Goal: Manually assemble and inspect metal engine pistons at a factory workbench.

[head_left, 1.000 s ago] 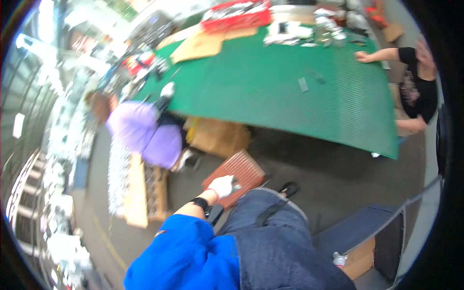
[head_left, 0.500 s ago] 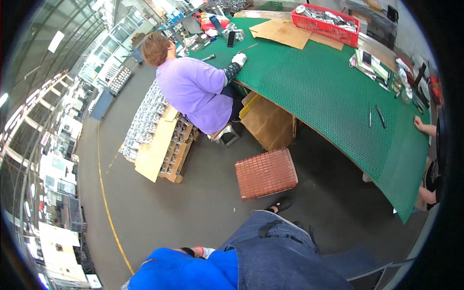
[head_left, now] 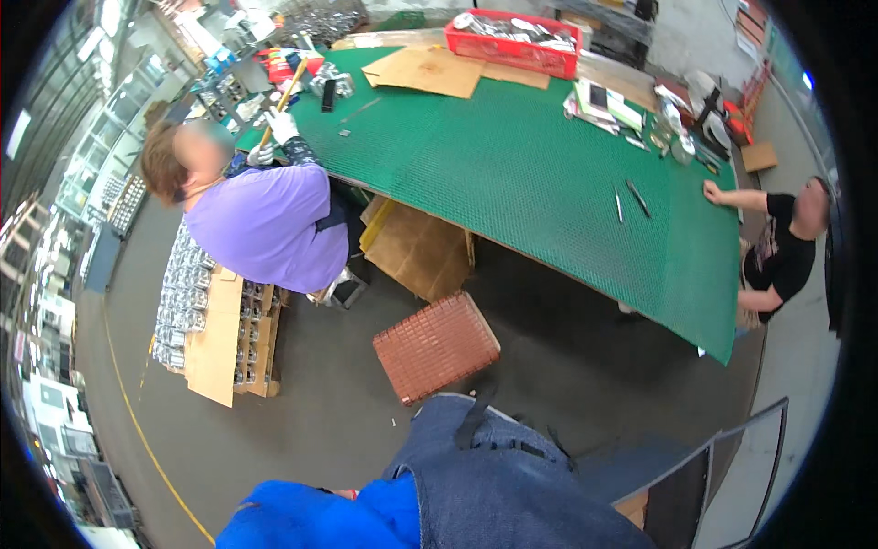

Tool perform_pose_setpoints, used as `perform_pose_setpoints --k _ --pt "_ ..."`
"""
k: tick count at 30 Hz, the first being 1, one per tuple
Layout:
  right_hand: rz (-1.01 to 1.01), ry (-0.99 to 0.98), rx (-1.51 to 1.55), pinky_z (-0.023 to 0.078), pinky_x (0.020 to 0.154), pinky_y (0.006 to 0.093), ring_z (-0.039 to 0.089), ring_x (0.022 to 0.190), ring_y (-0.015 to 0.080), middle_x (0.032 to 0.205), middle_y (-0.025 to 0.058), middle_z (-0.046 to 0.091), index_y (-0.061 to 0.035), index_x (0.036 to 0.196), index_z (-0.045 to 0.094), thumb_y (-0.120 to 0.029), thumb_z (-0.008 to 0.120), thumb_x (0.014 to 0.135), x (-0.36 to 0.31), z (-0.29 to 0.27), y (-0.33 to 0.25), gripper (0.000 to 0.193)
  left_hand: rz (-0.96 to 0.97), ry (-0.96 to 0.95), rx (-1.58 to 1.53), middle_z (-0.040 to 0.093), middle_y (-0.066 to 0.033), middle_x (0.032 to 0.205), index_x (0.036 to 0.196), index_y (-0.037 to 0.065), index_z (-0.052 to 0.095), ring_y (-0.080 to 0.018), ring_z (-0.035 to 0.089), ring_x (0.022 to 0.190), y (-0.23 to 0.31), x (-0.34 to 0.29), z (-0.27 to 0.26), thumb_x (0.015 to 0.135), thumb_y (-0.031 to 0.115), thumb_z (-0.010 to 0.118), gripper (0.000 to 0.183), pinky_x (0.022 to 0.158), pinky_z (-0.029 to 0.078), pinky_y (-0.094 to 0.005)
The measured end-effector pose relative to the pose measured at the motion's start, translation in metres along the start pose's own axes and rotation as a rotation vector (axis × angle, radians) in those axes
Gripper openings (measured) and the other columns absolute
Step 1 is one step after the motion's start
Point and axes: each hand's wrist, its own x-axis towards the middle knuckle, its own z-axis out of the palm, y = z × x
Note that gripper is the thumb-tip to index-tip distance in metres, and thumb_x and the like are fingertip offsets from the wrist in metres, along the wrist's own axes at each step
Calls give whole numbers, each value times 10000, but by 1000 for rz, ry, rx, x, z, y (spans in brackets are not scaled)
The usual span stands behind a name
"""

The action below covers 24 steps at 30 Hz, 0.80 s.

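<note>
Neither of my hands shows clearly. Beside my blue sleeve (head_left: 302, 522) at the lower edge, only a small reddish-white sliver peeks out, and no fingers can be seen. My dark denim apron (head_left: 512, 494) fills the bottom middle. Just ahead of my legs stands a low stool with a reddish-brown woven-tile seat (head_left: 437, 352). Beyond it is a long table with a green textured mat (head_left: 512, 174). At its left end, a seated co-worker in a purple shirt (head_left: 274, 224) holds a long yellowish rod (head_left: 291, 90) in white-gloved hands.
A red crate of metal parts (head_left: 512, 57), cardboard sheets (head_left: 425, 73) and two pens (head_left: 637, 199) lie on the table. At its right end another person in black (head_left: 782, 242) rests a hand. Stacked shiny parts (head_left: 187, 293) stand behind the co-worker; a metal frame (head_left: 745, 485) is lower right.
My view has swung right, so the table and stool sit farther left. My gloved hand has slipped almost out of sight. The purple-shirted co-worker has turned and now holds up the rod.
</note>
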Motion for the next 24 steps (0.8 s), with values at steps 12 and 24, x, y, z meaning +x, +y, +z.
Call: perform_pose_setpoints --k 12,24 --pt "155 0 -3 326 1084 391 453 1252 297 1401 168 461 -61 1418 375 -374 581 907 -7 4 48 634 -30 81 16 678 -208 1034 1126 50 645 -340 649 933 9 -31 -9 810 265 679 384 801 501 -396" --pt "-4 -130 4 283 1129 385 427 1297 294 1412 144 460 -103 1415 418 -363 517 950 -85 38 156 542 -79 42 56 678 -207 1041 1128 41 639 -332 647 942 -45 -9 -54 814 287 692 403 820 501 -386"
